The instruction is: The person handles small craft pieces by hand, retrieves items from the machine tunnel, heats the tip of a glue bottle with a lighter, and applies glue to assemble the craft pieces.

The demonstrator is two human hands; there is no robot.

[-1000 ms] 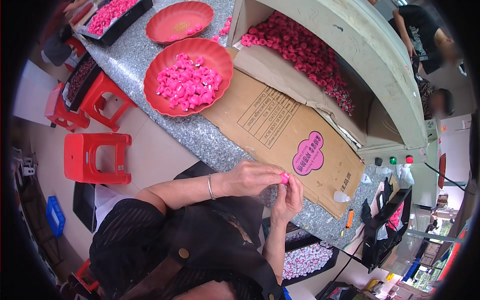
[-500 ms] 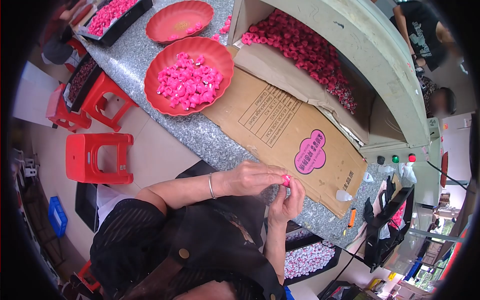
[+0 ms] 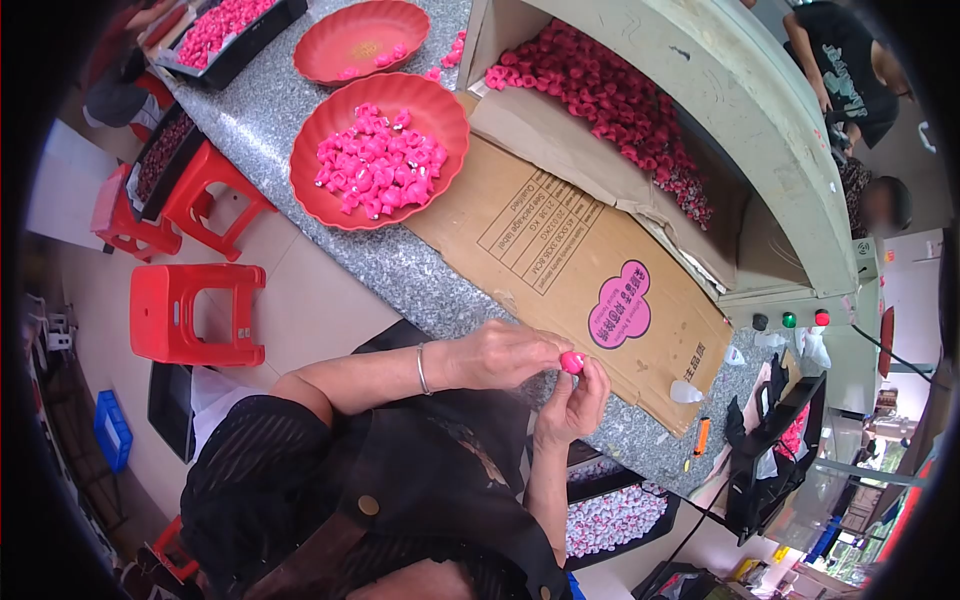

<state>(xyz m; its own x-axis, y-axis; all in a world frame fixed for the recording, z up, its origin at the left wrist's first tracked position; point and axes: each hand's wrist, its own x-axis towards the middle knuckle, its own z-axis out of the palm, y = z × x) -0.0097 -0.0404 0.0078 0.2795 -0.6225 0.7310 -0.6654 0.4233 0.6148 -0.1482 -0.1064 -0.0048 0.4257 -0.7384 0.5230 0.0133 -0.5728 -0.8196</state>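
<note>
A small glossy pink piece (image 3: 572,362) sits between the fingertips of both hands, above the edge of the cardboard sheet. My left hand (image 3: 500,355), with a metal bangle at the wrist, is closed, its fingertips pinching at the piece's left side. From below, my right hand (image 3: 577,402) grips it with thumb and fingers. Details of the piece are too small to make out. Beyond my hands, a red scalloped bowl (image 3: 307,195) holds many similar pink pieces, some with white specks. The flattened cardboard sheet (image 3: 490,215) lies on the speckled worktop.
A pale machine housing (image 3: 730,95) arches over a heap of pink pieces (image 3: 610,95). Behind the bowl stands a second red bowl (image 3: 320,45). At right are a small white bottle (image 3: 686,391), an orange lighter (image 3: 703,434) and a black tray (image 3: 750,480). Red stools (image 3: 160,315) stand left.
The pink piece has turned slightly between my fingertips and more of it shows. Both hands stay in nearly the same place.
</note>
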